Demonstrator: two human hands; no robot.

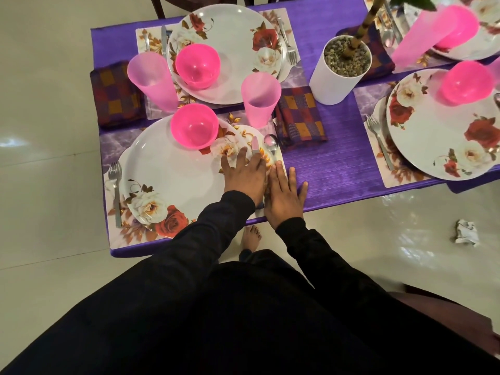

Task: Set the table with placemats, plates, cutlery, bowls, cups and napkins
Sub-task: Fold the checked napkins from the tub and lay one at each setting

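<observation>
1. the right hand (284, 194) lies flat, fingers straight, on the purple tablecloth (332, 169) at the near edge, just right of the near placemat (108, 147).
2. the left hand (244, 174) rests with spread, straight fingers on the right rim of the near plate (167, 180), gripping nothing.
3. a fork (115, 190) lies left of that plate; a spoon (271, 146) lies right of it.
4. farther, a pink bowl (194, 125) sits on the plate, with a pink cup (260, 98) and checked napkin (300, 117) to the right.

glossy pale tiled floor (48, 109), crumpled paper (466, 235) on it, dark chair (446, 301) corner.
</observation>
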